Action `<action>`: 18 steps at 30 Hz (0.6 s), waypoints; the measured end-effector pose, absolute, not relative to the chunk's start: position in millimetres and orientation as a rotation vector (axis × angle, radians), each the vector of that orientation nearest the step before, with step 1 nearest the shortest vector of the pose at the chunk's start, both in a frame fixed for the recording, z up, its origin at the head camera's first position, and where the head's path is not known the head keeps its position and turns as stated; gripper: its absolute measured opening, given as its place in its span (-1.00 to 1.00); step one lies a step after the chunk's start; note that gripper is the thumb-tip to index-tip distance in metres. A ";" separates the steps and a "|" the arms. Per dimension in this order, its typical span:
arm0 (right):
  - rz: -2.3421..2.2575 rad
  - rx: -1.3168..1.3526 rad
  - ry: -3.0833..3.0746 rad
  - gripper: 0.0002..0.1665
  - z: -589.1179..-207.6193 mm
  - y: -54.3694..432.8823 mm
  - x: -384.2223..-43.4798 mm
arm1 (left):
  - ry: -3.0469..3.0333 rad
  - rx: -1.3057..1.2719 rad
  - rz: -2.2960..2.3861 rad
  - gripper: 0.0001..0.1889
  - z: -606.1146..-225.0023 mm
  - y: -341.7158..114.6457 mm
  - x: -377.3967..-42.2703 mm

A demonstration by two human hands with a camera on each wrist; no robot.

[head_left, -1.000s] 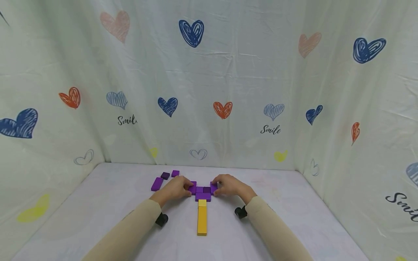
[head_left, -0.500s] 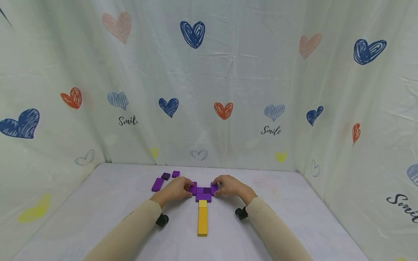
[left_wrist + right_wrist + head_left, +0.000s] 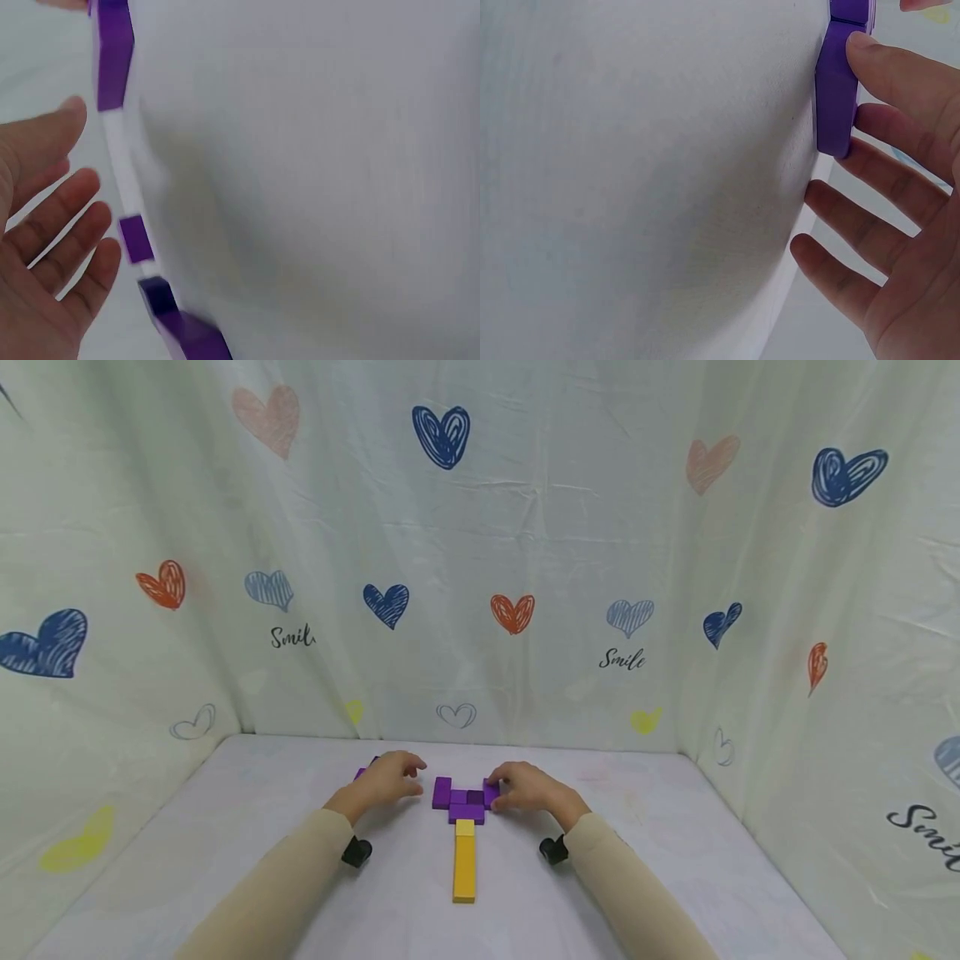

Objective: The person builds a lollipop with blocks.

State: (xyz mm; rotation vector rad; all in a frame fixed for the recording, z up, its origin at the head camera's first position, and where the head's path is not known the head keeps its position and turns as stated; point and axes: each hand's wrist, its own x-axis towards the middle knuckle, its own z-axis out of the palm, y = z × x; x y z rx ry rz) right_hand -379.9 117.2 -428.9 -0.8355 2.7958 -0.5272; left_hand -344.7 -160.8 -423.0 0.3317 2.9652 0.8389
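My right hand point(image 3: 531, 787) pinches an upright purple block point(image 3: 491, 792) at the right end of a flat block layout, thumb on its near end and fingers at the far end. At the layout's left end lies a matching purple block point(image 3: 442, 792). Between them are a small purple block point(image 3: 458, 797) and a small dark purple block point(image 3: 475, 797), above a wide purple block point(image 3: 467, 815). A small yellow block point(image 3: 465, 827) and a long yellow block point(image 3: 464, 867) run towards me. Left of the layout, my left hand point(image 3: 377, 783) holds nothing, its fingers apart and loosely bent.
Loose blocks lie at the far left of the white table point(image 3: 615, 877), mostly hidden behind my left hand in the head view. The left wrist view shows a small purple one point(image 3: 136, 240), a dark one point(image 3: 159, 295) and a longer purple one point(image 3: 196, 337). A heart-print curtain point(image 3: 570, 693) hangs behind.
My left hand has let go of the left purple block and moved left, over towards the loose blocks. The right hand and the layout stay in place.
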 end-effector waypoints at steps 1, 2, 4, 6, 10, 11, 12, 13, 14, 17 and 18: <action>-0.527 -0.835 2.796 -0.50 -428.7 117.4 -380.1 | 2.984 0.343 0.825 -0.58 -421.8 -164.5 -347.3; -0.529 -0.834 2.795 -0.50 -428.8 117.6 -380.4 | 3.008 0.377 0.812 -0.59 -421.2 -168.5 -349.9; -0.546 -0.826 2.786 -0.50 -428.7 117.6 -379.9 | 3.061 0.431 0.779 -0.60 -422.5 -175.6 -355.3; -0.559 -0.812 2.782 -0.50 -429.5 117.6 -379.6 | 3.108 0.485 0.750 -0.60 -424.1 -180.8 -359.0; -0.563 -0.805 2.781 -0.50 -430.8 117.1 -378.8 | 3.173 0.507 0.677 -0.59 -427.1 -185.7 -364.2; -0.556 -0.807 2.785 -0.50 -431.2 117.2 -378.9 | 3.181 0.502 0.666 -0.58 -427.7 -186.2 -365.6; -0.554 -0.809 2.787 -0.50 -431.2 117.1 -378.8 | 3.187 0.491 0.660 -0.58 -428.1 -186.6 -367.2; -0.550 -0.812 2.789 -0.50 -431.2 117.0 -379.0 | 3.194 0.485 0.645 -0.58 -428.5 -187.1 -368.7; -0.547 -0.812 2.790 -0.50 -431.2 117.1 -379.2 | 3.198 0.470 0.632 -0.58 -429.1 -187.3 -370.5; -0.541 -0.813 2.794 -0.51 -430.2 117.6 -379.3 | 3.199 0.426 0.600 -0.56 -431.1 -187.7 -375.8; -0.544 -0.808 2.794 -0.51 -429.5 117.8 -379.3 | 3.195 0.409 0.593 -0.55 -431.5 -187.4 -377.3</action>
